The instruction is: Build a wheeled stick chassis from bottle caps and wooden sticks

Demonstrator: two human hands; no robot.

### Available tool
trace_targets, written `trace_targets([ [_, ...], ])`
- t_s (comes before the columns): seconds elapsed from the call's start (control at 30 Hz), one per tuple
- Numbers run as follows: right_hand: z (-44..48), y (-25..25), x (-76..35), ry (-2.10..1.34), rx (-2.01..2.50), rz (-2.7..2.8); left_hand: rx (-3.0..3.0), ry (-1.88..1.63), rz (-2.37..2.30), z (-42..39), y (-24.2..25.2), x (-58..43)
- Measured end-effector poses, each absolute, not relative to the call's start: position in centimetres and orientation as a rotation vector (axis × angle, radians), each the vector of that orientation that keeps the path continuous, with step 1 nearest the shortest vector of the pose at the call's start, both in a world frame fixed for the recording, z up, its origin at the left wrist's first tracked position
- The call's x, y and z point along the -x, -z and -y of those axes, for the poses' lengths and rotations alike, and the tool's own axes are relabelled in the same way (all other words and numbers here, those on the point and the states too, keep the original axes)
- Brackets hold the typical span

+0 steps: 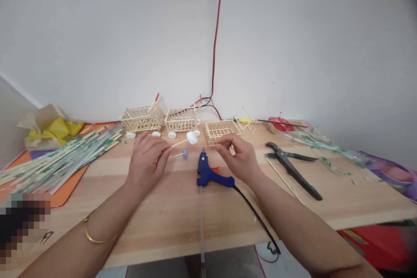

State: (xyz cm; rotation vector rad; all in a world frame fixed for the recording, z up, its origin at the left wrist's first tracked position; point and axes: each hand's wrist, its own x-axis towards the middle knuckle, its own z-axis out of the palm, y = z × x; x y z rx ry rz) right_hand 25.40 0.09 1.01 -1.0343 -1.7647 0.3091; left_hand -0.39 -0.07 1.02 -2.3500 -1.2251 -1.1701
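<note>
My left hand (148, 160) rests on the wooden board (182, 213) with its fingers pinched on thin wooden sticks; one stick carries a white cap wheel (192, 137), another a small blue wheel (185, 153). My right hand (239, 158) hovers just right of a blue glue gun (208, 173), its fingers curled and pinching a short stick piece. An unfinished stick cart frame (221, 130) lies just beyond my right hand.
Two stick carts (143, 118) (181, 119) with white wheels stand near the wall. A heap of wrapped sticks (58, 160) lies left, black cutters (293, 167) right, a red lid (280, 124) behind them. Red and black wires (215, 43) run up the wall.
</note>
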Motion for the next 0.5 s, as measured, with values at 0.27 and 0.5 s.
trace_targets([
  [0.27,-0.8,-2.3,-27.7,-0.235,1.188,1.362,2.346,1.134,1.245,0.1,-1.1,0.5],
  [0.5,-1.5,-2.1,-28.2,-0.248,1.047,1.314,2.343,1.085,1.203,-0.1,-1.1,0.6],
])
